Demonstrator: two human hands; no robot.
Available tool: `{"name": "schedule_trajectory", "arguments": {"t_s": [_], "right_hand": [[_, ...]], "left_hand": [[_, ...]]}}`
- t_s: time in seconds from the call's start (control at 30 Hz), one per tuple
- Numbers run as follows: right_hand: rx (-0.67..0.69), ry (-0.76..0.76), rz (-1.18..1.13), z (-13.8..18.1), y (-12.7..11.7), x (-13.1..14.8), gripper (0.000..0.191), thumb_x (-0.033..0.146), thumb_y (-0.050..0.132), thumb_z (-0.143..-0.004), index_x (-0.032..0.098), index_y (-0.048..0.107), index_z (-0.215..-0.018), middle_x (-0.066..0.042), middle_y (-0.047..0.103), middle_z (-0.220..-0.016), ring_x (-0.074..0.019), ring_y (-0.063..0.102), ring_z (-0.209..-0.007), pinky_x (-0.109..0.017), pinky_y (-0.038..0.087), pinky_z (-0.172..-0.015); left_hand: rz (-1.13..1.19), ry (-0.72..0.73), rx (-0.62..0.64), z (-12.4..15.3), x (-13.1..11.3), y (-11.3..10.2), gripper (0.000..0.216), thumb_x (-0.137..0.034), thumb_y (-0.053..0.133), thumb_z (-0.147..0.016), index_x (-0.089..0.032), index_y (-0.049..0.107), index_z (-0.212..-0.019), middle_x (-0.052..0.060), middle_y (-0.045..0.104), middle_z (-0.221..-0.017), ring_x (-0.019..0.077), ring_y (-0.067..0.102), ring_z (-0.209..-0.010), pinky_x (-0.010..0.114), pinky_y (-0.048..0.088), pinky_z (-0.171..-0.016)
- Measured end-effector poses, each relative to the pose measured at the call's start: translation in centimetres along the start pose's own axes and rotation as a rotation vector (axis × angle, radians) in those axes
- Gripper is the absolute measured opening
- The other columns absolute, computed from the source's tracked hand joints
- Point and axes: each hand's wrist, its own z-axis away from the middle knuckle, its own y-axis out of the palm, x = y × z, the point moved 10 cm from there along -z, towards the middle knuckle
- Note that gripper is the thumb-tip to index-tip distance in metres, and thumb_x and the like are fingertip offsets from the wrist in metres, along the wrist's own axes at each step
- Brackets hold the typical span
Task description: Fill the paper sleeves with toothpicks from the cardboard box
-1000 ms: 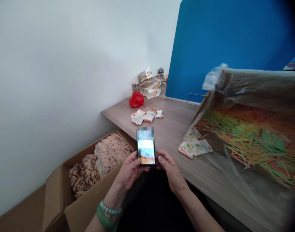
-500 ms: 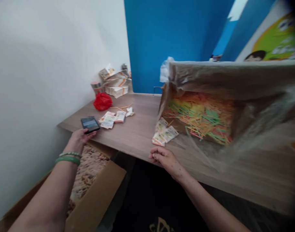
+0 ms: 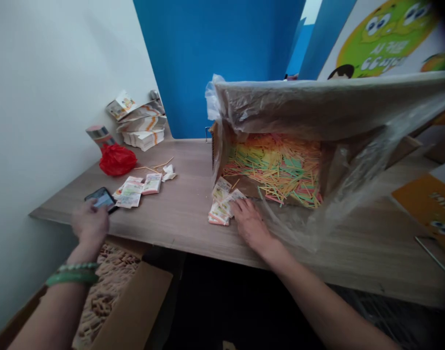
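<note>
My left hand [image 3: 91, 221], smeared by motion, is over the near end of a dark phone [image 3: 106, 198] at the table's left front edge. Its fingers are too blurred to show whether they grip the phone. Beside the phone lie small printed paper packets [image 3: 130, 192] in two overlapping stacks. My right hand [image 3: 250, 222] rests with fingers stretched out, its fingertips touching the right side of another small pile of printed packets [image 3: 218, 212]. Behind that pile, a plastic-lined cardboard box [image 3: 266, 107] on its side holds many thin coloured sticks [image 3: 276, 167].
A red plastic bag [image 3: 117, 159] and stacked white-and-orange paper bundles [image 3: 144, 138] stand by the wall. Crumpled tissue [image 3: 169, 173] and loose sticks lie near the packets. Below the table, an open carton [image 3: 134, 306] holds many small brownish pieces. An orange printed box [image 3: 432, 204] is at right.
The phone, held up by my left hand before, is now down at the table edge. My right hand has moved forward from the table edge onto the packets, its fingers uncurled. The view has shifted right.
</note>
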Motion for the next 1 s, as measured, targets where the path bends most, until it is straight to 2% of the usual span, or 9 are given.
{"name": "schedule_trajectory", "arguments": {"t_s": [0.03,0.1,0.2,0.3,0.53,0.63,0.77,0.9,1.0], "right_hand": [[0.017,-0.001,0.046,-0.5,0.1,0.0,0.049,0.002,0.036,-0.09,0.015,0.059,-0.131,-0.017,0.056,-0.138,-0.0316,0.049,-0.119,-0.045,0.042,-0.091],[0.041,-0.032,0.109,-1.5,0.2,0.2,0.045,0.005,0.036,-0.092,0.017,0.061,-0.127,-0.018,0.057,-0.136,-0.0322,0.049,-0.116,-0.047,0.042,-0.089],[0.055,-0.08,0.134,-2.2,0.0,-0.1,0.035,0.011,0.039,-0.095,0.019,0.071,-0.107,-0.017,0.065,-0.12,-0.0321,0.05,-0.11,-0.046,0.04,-0.087],[0.001,-0.056,0.109,-1.8,-1.0,-1.8,0.032,0.014,0.043,-0.095,0.022,0.072,-0.106,-0.014,0.067,-0.118,-0.0313,0.05,-0.11,-0.046,0.04,-0.088],[-0.26,-0.23,-0.192,1.7,-4.2,-2.4,0.032,0.016,0.044,-0.098,0.023,0.068,-0.118,-0.01,0.065,-0.127,-0.0256,0.051,-0.118,-0.042,0.044,-0.098],[-0.411,-0.402,-0.255,3.2,-6.5,-0.8,0.024,0.022,0.048,-0.099,0.023,0.07,-0.108,-0.009,0.067,-0.124,-0.0242,0.051,-0.122,-0.044,0.044,-0.104],[-0.448,-0.501,-0.262,4.3,-8.0,-0.4,0.023,0.023,0.049,-0.1,0.021,0.071,-0.092,-0.007,0.069,-0.119,-0.0218,0.052,-0.126,-0.043,0.044,-0.11],[-0.373,-0.414,-0.374,4.2,-8.5,-3.0,0.027,0.021,0.046,-0.1,0.024,0.072,-0.092,-0.005,0.065,-0.129,-0.0193,0.049,-0.131,-0.038,0.047,-0.108],[-0.321,-0.353,-0.415,4.1,-8.4,-5.0,0.03,0.019,0.043,-0.101,0.024,0.071,-0.106,-0.006,0.06,-0.137,-0.0194,0.049,-0.133,-0.037,0.048,-0.107]], "left_hand": [[-0.054,0.092,-0.02,2.1,-2.1,1.0,0.015,-0.013,0.068,-0.078,-0.017,0.067,-0.093,-0.003,0.054,-0.071,0.018,0.051,-0.076,0.025,0.041,-0.068],[0.078,0.225,0.164,7.3,-6.0,5.5,0.013,-0.015,0.07,-0.076,-0.017,0.072,-0.089,0.0,0.064,-0.078,0.018,0.055,-0.076,0.025,0.042,-0.068],[0.338,0.091,0.555,15.2,-8.7,13.0,0.012,-0.02,0.076,-0.068,-0.017,0.075,-0.08,0.002,0.067,-0.069,0.0154,0.053,-0.059,0.024,0.04,-0.054],[0.412,0.011,0.82,20.6,-10.7,17.6,0.019,-0.033,0.079,-0.067,-0.016,0.074,-0.073,0.002,0.066,-0.064,0.0108,0.049,-0.046,0.023,0.034,-0.044],[0.432,-0.132,1.014,23.6,-11.8,20.8,0.051,-0.059,0.074,-0.073,-0.01,0.071,-0.086,0.009,0.072,-0.073,0.0127,0.059,-0.047,0.021,0.04,-0.041],[0.497,-0.307,1.212,25.6,-12.3,22.9,0.053,-0.063,0.072,-0.075,-0.011,0.069,-0.085,0.01,0.072,-0.071,0.0171,0.065,-0.054,0.025,0.049,-0.047],[0.692,-0.49,1.41,27.8,-13.8,25.4,0.04,-0.045,0.084,-0.07,-0.016,0.071,-0.093,0.004,0.072,-0.074,0.0157,0.065,-0.057,0.027,0.056,-0.054],[0.766,-0.609,1.427,29.2,-14.6,27.7,0.029,-0.029,0.088,-0.065,-0.018,0.072,-0.085,-0.001,0.069,-0.068,0.0131,0.062,-0.054,0.024,0.054,-0.052],[0.791,-0.68,1.398,30.1,-15.7,29.4,0.03,-0.014,0.09,-0.055,-0.017,0.072,-0.08,-0.002,0.07,-0.067,0.0128,0.064,-0.056,0.022,0.055,-0.056]]}}
